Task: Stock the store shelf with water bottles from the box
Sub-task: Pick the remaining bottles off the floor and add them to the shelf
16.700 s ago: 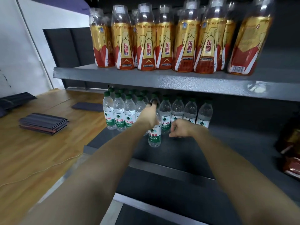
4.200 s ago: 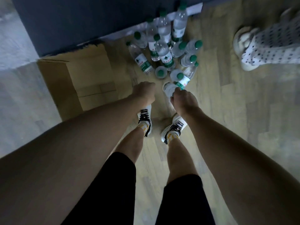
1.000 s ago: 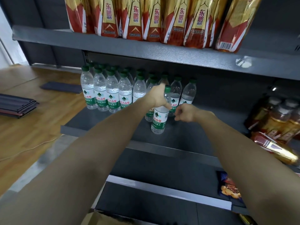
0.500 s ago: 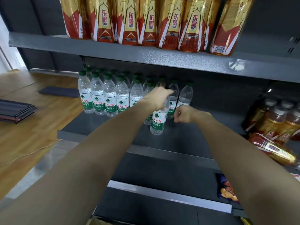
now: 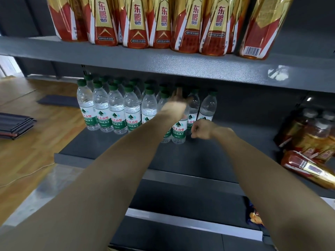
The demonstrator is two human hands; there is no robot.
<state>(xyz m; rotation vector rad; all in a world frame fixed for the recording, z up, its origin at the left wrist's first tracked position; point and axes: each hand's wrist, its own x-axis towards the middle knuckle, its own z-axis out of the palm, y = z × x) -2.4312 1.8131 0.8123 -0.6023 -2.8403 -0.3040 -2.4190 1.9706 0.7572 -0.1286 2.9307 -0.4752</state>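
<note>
Grey metal shelving fills my view: the middle shelf point(image 5: 208, 154) carries rows of green-capped water bottles point(image 5: 116, 113) toward ten o'clock, gold-and-red drink bottles point(image 5: 163, 22) stand on the shelf above at twelve, and wood flooring point(image 5: 36, 138) runs off at nine. My left hand point(image 5: 176, 104) is stretched forward with fingers straight and loosely spread, its wrist over the top of the front bottle point(image 5: 179, 129), which stands upright on the shelf just at six o'clock of that hand. My right hand point(image 5: 201, 128) is curled into a loose fist holding nothing, just at three o'clock of the bottle's label. Half a second ago my left fingers were wrapped round the bottle's neck; now they have opened off it.
</note>
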